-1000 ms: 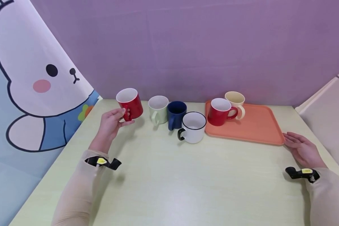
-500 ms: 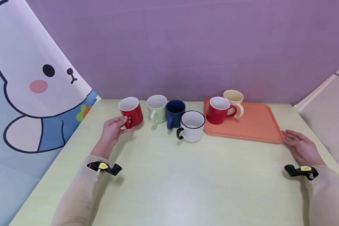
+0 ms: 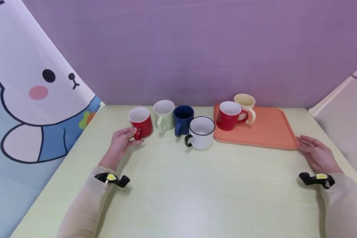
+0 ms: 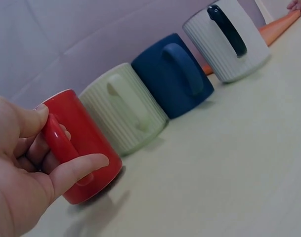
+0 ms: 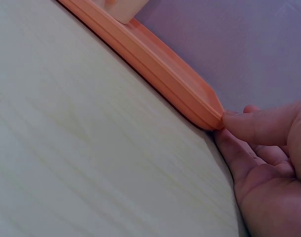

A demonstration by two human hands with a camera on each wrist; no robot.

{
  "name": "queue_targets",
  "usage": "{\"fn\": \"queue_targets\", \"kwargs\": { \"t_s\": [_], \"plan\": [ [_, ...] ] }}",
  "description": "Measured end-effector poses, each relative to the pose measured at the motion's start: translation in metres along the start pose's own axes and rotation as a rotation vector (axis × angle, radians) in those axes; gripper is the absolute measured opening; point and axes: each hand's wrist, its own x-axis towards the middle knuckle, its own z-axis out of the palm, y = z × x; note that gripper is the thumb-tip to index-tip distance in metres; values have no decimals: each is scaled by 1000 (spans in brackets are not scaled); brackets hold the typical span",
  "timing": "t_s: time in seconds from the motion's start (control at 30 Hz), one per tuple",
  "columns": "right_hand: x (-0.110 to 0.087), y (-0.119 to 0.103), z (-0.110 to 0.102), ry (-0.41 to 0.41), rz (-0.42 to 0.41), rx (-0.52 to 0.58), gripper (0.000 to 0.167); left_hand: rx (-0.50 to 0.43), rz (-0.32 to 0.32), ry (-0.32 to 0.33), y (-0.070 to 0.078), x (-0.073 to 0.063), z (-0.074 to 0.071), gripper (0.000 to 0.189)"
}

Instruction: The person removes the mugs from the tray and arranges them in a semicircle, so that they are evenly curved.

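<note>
My left hand (image 3: 123, 140) holds a red mug (image 3: 145, 127) with a white inside by its handle, thumb at the handle's top, at the left end of a row of mugs. The mug's base sits low at the table, a shadow beside it in the left wrist view. To its right come a pale green ribbed mug (image 4: 123, 108), a dark blue mug (image 4: 172, 76) and a white mug (image 3: 202, 137) with black rim and handle. My right hand (image 3: 316, 153) pinches the near right corner of the orange tray (image 5: 155, 74), thumb at its edge and a finger beneath.
Another red mug (image 3: 227, 119) and a cream mug (image 3: 245, 100) stand on the tray's left part. A purple cloth wall (image 3: 178, 53) rises behind the table (image 3: 196, 195). A cartoon-printed cloth (image 3: 23, 109) hangs at the left.
My left hand has lowered the red mug and brought it slightly nearer and to the right. My right hand stays at the tray corner, and the head view has shifted a little.
</note>
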Motion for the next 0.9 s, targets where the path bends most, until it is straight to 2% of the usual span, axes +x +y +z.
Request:
{"fn": "queue_targets", "kwargs": {
  "t_s": [0.1,0.3,0.47,0.9],
  "plan": [
    [1,0,1,-14,-2,4,46,-17,-15,-1,-4,0,-1,26],
    [3,-3,1,-54,-14,43,46,-44,-26,-56,-4,5,-3,25],
    [2,-5,3,-30,-7,18,44,-54,-37,-106,-1,10,-3,26],
    [1,1,1,-7,-10,20,45,4,-42,-141,0,14,-4,24]
  ]
}}
